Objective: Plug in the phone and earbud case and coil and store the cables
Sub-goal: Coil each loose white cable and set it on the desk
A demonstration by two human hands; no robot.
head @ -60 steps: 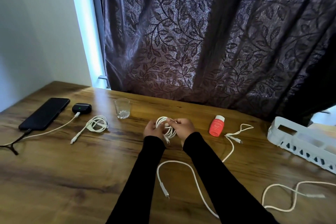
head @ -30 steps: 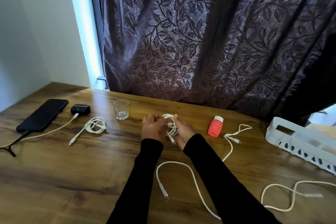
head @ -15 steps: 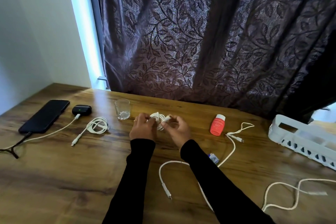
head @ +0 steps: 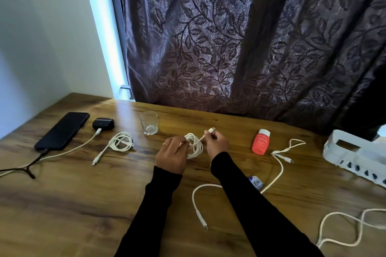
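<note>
The thin white charging cable wound into a small coil (head: 194,145) is held just above the brown wooden surface (head: 83,204), between the clear drinking glass (head: 149,122) and the squat coral plastic bottle (head: 260,142). The left hand (head: 172,155) has its fingers curled round the loops; the right hand (head: 217,142) pinches the free tail just behind its white plug (head: 210,130). The cord looks light, limp and a little springy, so the loops will likely slacken if let go; the bundle's waist and the stiff plug end are the sure holds. Open room lies to the near left. On the right, two loose white cables (head: 277,171) trail across the surface toward the pale perforated plastic basket (head: 355,157) at the edge, easy to snag.
</note>
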